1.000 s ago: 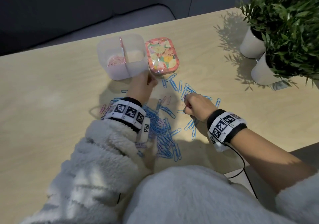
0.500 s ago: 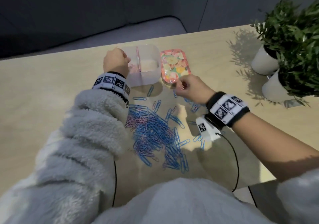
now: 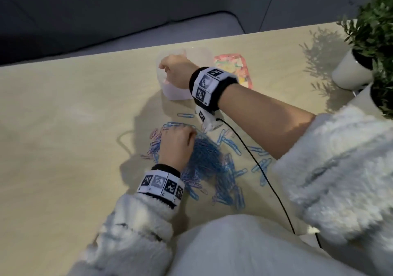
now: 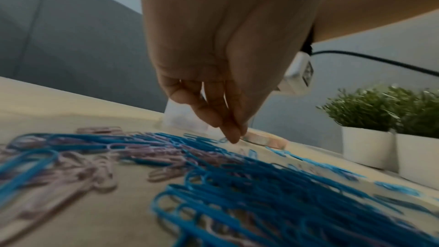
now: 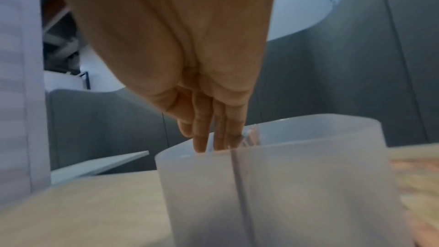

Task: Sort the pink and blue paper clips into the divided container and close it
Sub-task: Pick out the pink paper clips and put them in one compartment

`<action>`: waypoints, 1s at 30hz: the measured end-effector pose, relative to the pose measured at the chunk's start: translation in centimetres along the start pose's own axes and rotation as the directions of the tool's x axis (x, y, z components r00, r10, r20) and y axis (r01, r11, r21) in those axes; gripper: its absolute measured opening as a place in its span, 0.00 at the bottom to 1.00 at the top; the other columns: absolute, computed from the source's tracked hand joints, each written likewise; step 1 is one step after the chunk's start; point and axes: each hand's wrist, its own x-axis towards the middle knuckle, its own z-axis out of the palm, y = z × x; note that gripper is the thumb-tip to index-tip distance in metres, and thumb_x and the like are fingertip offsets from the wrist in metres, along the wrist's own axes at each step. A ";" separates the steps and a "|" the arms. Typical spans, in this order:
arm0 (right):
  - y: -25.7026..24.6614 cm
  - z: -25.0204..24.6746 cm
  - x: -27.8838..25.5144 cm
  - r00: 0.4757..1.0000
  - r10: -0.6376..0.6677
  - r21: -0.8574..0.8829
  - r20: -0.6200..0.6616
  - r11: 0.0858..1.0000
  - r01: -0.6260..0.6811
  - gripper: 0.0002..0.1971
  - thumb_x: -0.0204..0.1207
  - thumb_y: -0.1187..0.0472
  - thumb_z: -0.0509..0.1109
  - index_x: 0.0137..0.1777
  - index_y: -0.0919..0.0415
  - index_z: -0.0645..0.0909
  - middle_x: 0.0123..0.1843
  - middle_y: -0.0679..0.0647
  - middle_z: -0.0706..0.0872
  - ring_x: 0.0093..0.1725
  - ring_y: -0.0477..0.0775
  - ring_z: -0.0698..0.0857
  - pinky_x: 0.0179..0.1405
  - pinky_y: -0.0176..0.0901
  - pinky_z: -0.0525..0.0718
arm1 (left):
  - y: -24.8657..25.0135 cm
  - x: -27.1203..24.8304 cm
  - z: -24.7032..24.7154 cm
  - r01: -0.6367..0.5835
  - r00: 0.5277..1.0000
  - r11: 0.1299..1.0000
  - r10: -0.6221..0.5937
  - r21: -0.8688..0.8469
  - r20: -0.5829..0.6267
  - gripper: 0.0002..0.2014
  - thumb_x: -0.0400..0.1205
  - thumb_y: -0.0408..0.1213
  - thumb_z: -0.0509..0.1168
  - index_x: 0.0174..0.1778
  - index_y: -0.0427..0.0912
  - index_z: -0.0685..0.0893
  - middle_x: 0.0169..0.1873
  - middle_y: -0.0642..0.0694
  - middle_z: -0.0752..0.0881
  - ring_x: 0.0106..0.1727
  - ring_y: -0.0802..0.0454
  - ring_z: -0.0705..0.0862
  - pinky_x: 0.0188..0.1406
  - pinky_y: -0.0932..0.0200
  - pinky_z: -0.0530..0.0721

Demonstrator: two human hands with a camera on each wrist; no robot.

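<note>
I see the right hand (image 3: 178,71) reaching across, over the left compartment of the box (image 3: 203,52). In the right wrist view its fingers (image 5: 202,138) point down, held together and nearly straight, tips just inside the rim of the box (image 5: 285,185). Whether a clip sits between the fingertips I cannot tell; the frame is blurred there. The divider shows as a thin vertical line through the translucent wall, to the right of the fingers. Something pink lies at the bottom of the left compartment in the head view.

The left hand (image 3: 176,146) is low over the far edge of the pile (image 3: 204,158). In the left wrist view its fingers (image 4: 228,127) are bunched and pointing down, tips touching or nearly touching a blue clip (image 4: 202,139) at the pile's far edge. I cannot tell whether the pinch has closed on it.

The pile is on the table (image 3: 63,137) in front of me, mostly blue, with pink clips (image 4: 99,172) toward its left side. Stray blue clips lie scattered to the right of it.

The lid (image 3: 244,71), floral, lies flat on the table just right of the box, partly hidden by the right wrist. The box is open.

Two potted plants (image 3: 374,27) in white pots stand at the table's far right corner.
</note>
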 end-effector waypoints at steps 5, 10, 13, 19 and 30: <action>2.0 -1.0 -3.0 0.987 -0.017 0.484 -0.162 0.870 0.095 0.24 0.75 0.75 0.51 0.67 0.65 0.77 0.65 0.58 0.80 0.65 0.54 0.79 0.71 0.44 0.74 | 1.7 1.3 0.7 -0.026 0.999 0.998 0.025 0.053 0.023 0.06 0.80 0.37 0.61 0.46 0.41 0.83 0.44 0.41 0.87 0.49 0.37 0.81 0.46 0.48 0.76; 8.2 0.5 -10.2 0.971 0.027 0.390 -0.238 0.918 0.070 0.15 0.71 0.77 0.58 0.49 0.70 0.86 0.44 0.59 0.88 0.39 0.50 0.83 0.44 0.37 0.80 | 1.6 3.3 0.9 0.071 0.997 0.997 -0.071 -0.001 -0.021 0.08 0.81 0.36 0.63 0.51 0.41 0.84 0.48 0.41 0.88 0.50 0.41 0.83 0.51 0.47 0.81; 12.6 3.9 -13.9 0.992 0.113 0.132 -0.064 0.986 -0.104 0.17 0.70 0.74 0.62 0.53 0.63 0.87 0.53 0.59 0.90 0.53 0.57 0.86 0.55 0.42 0.81 | 1.9 4.1 1.0 0.113 0.994 0.994 -0.113 0.006 0.005 0.11 0.81 0.41 0.62 0.55 0.40 0.82 0.50 0.41 0.88 0.52 0.40 0.84 0.52 0.47 0.79; 14.5 7.5 -16.2 0.998 -0.002 0.051 -0.067 0.999 0.005 0.11 0.74 0.62 0.68 0.54 0.57 0.87 0.49 0.60 0.84 0.52 0.61 0.82 0.47 0.53 0.81 | 2.4 4.9 1.2 0.118 0.989 0.993 -0.117 -0.002 0.090 0.08 0.79 0.37 0.65 0.50 0.38 0.83 0.49 0.38 0.88 0.52 0.38 0.83 0.54 0.46 0.80; 13.6 8.6 -16.7 0.999 0.047 -0.241 -0.019 0.969 -0.050 0.09 0.79 0.64 0.63 0.56 0.65 0.79 0.57 0.62 0.80 0.60 0.63 0.78 0.48 0.52 0.78 | 3.9 5.3 1.5 0.109 0.988 0.992 -0.101 -0.065 0.117 0.08 0.82 0.29 0.59 0.53 0.30 0.78 0.51 0.30 0.83 0.55 0.34 0.79 0.55 0.42 0.77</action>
